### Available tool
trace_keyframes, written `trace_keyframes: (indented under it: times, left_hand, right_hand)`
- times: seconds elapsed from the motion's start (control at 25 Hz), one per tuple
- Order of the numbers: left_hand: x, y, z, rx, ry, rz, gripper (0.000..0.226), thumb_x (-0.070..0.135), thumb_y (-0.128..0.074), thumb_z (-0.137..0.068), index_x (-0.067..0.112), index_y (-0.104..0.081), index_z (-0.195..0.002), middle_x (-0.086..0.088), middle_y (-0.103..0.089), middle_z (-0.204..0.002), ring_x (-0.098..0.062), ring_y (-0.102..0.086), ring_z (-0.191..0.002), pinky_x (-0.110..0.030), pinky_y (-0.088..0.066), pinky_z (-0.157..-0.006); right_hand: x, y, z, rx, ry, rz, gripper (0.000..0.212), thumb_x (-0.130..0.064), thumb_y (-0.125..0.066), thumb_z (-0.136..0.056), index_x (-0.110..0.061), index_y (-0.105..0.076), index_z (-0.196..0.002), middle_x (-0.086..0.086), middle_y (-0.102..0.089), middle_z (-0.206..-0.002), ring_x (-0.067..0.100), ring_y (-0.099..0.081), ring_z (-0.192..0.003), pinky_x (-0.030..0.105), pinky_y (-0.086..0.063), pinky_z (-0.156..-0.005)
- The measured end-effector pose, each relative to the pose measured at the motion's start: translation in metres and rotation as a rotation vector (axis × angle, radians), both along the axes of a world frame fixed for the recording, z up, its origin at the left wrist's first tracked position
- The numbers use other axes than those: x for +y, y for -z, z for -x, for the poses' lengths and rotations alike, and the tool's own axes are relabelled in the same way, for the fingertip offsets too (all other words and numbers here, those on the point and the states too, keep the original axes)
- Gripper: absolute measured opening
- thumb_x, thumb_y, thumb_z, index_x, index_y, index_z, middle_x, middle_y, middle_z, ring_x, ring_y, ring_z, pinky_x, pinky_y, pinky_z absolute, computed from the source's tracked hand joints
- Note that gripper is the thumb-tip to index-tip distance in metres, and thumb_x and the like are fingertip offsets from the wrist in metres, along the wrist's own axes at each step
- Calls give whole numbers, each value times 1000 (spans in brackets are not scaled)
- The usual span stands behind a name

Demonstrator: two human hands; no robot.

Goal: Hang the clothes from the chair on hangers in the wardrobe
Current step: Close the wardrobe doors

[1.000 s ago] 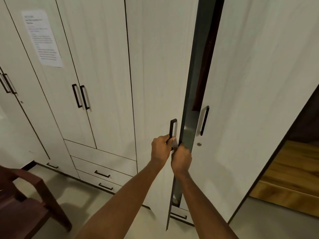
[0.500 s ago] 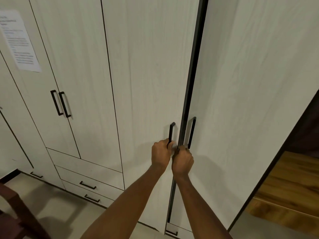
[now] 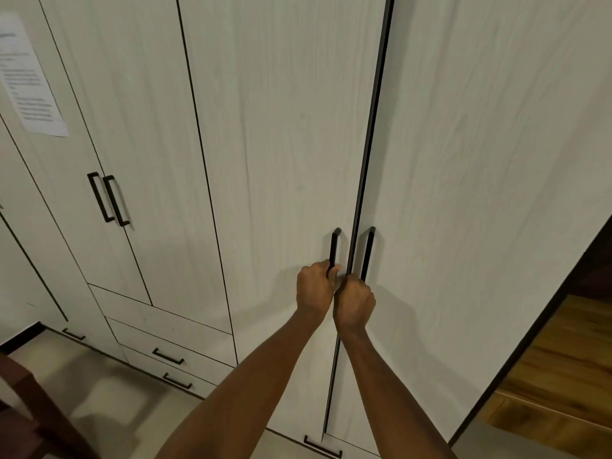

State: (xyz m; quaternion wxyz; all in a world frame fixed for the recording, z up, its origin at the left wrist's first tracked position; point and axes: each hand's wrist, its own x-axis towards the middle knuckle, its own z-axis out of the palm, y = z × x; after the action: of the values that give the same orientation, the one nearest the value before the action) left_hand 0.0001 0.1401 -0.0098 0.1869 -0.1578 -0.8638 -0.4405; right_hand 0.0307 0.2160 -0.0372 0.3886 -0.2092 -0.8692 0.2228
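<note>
Seen from above, looking down at a pale wood-grain wardrobe [image 3: 281,127] filling most of the view. Two tall doors meeting at a thin dark seam running top to bottom, tilted slightly left toward the floor. Doors shut or very nearly so; nothing of the inside visible.

On each side of the seam, a slim black bar handle, long axis vertical, parallel to the seam. Left handle [image 3: 333,246] and right handle [image 3: 368,250] just beside each other, apart only by the seam.

Left hand [image 3: 314,289] curled round the lower end of the left handle, thumb toward the seam, upper part of the bar standing clear above the fist. Right hand [image 3: 355,304] curled in a fist at the foot of the right handle, fingers hidden behind the knuckles, apparently gripping the bar's lower end; bar rising above it too. Hands touching side by side, both forearms reaching up from the bottom edge.

Further left, a second pair of doors with twin black handles [image 3: 107,198], drawers [image 3: 165,329] below them, and a printed paper [image 3: 29,81] stuck to a door, text too blurred to read.

Bottom left corner, part of a dark red-brown chair [image 3: 29,412] on a light floor. No clothes or hangers in view.
</note>
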Motion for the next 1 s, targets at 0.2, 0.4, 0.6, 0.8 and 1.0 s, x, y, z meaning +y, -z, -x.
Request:
trace_keyframes:
  times: [0.2,0.4,0.6,0.8,1.0]
  left_hand:
    - [11,-2,11,-28,22,-22,36,36,-61,-101,7,-75,-88,-7,-74,-75,-17,-68,-63,-30,-59,-68]
    - [16,-2,17,-6,30,-42,32,34,-63,-100,7,-76,-91,-7,-75,-77,-13,-63,-62,-22,-52,-66]
    - [19,0,25,-8,31,-30,33,35,-62,-101,7,-76,-90,-7,-75,-77,-15,-65,-62,-21,-52,-67]
    - [21,2,35,11,40,-14,33,35,-63,-100,8,-75,-85,-5,-74,-75,-13,-64,-60,-22,-53,-63]
    - [22,0,39,-1,65,-12,28,34,-64,-100,10,-78,-95,-5,-77,-85,-10,-66,-67,-8,-45,-67]
  right_hand:
    - [10,2,16,-17,-15,-52,31,6,-93,-57,-6,-65,-61,7,-62,-51,22,-60,-37,24,-44,-36]
    - [17,11,27,17,-47,10,21,7,-86,-70,-3,-67,-69,11,-66,-59,27,-65,-45,30,-50,-42]
    - [18,11,32,2,-39,-79,31,4,-95,-57,-3,-67,-68,10,-65,-56,25,-62,-40,28,-49,-36]
    - [18,15,43,-110,-61,-158,34,1,-97,-51,-5,-66,-63,9,-60,-53,22,-58,-36,28,-48,-33]
    - [15,24,54,-141,-75,-77,24,-6,-91,-69,-3,-70,-82,12,-65,-68,22,-64,-48,30,-52,-42]
